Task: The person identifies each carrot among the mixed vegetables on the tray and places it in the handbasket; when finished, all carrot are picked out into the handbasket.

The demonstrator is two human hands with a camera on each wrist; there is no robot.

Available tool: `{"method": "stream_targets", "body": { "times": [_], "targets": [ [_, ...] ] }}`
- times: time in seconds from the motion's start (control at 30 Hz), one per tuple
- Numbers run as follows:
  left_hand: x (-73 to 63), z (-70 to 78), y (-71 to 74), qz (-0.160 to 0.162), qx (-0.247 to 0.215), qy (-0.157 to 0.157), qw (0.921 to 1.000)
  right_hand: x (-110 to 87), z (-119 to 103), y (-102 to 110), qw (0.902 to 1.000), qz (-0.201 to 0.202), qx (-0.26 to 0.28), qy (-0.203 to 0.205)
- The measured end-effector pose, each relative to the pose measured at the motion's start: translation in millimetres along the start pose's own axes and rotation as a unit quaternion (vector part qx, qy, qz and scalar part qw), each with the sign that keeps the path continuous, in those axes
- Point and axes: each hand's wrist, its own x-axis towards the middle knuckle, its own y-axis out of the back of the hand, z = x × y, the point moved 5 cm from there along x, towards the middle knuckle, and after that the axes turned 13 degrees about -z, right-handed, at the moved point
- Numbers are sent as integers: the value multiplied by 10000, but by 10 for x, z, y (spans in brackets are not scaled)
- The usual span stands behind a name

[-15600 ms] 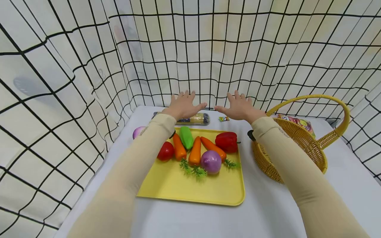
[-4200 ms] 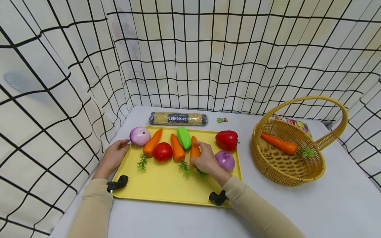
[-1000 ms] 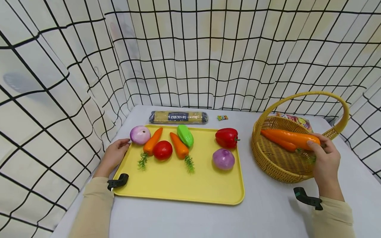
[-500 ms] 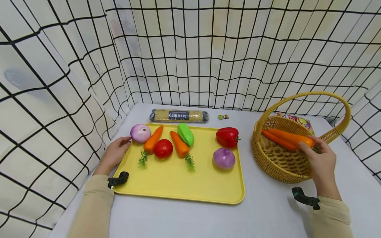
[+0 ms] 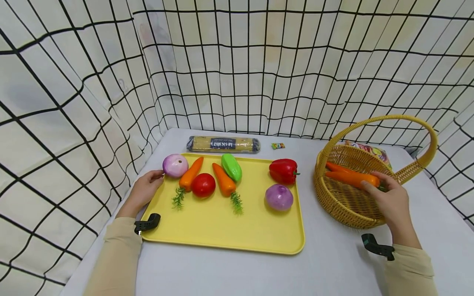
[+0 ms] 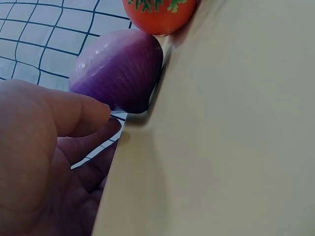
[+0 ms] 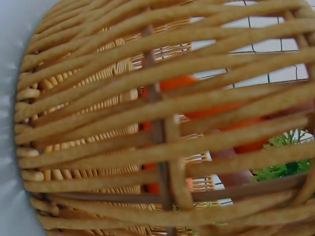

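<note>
My right hand (image 5: pixel 393 201) reaches over the near rim of the wicker basket (image 5: pixel 344 201) and holds a carrot (image 5: pixel 349 178) by its thick end. The carrot lies low in the basket, in front of another carrot (image 5: pixel 335 166). In the right wrist view, orange and green leaves (image 7: pixel 283 160) show through the basket's weave. My left hand (image 5: pixel 143 192) rests at the left edge of the yellow tray (image 5: pixel 207 230), fingers loosely bent. Its thumb is close to a purple onion (image 6: pixel 118 71), and the other fingers are partly hidden behind the tray's edge.
Two carrots (image 5: pixel 224 181), a tomato (image 5: pixel 203 185), a green vegetable (image 5: pixel 231 167), a red pepper (image 5: pixel 283 171) and a second onion (image 5: pixel 279 197) lie on the tray. Behind it are a pasta pack (image 5: pixel 224 144) and a small wrapped sweet (image 5: pixel 277 146). The basket's handle (image 5: pixel 392 118) arches upward.
Since seconds ago, a carrot has gone from the tray into the basket in my right hand. Lately that hand has lowered it, moving slightly left and toward me. My left hand stays put.
</note>
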Motion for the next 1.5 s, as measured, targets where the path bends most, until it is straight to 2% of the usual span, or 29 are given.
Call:
{"method": "stream_targets", "body": {
  "times": [0.27, 0.4, 0.63, 0.93, 1.2, 1.37, 1.5],
  "targets": [
    [3, -14, -1, -32, -49, 10, 10000, -2, -45, -35, 9962, -147, -849, 149],
    [2, -14, -8, -45, -61, 56, 10000, -8, -50, -49, 9951, -275, -947, 81],
    [3, -16, -3, -49, -53, 83, 9999, 1, -57, -53, 9955, -346, -878, -49],
    [2, -43, 5, 3, -123, 178, 9998, 25, -79, -47, 9982, -184, -560, -84],
    [17, -42, 4, -37, -20, 96, 9999, 2, -65, -44, 9979, -56, -625, -173],
    [13, -34, -1, -55, -47, 100, 9999, -20, -46, -24, 9981, 225, -539, -181],
    [5, -23, -3, -40, -93, 88, 9999, -41, -33, 27, 9970, 732, -148, -198]
  ]
}}
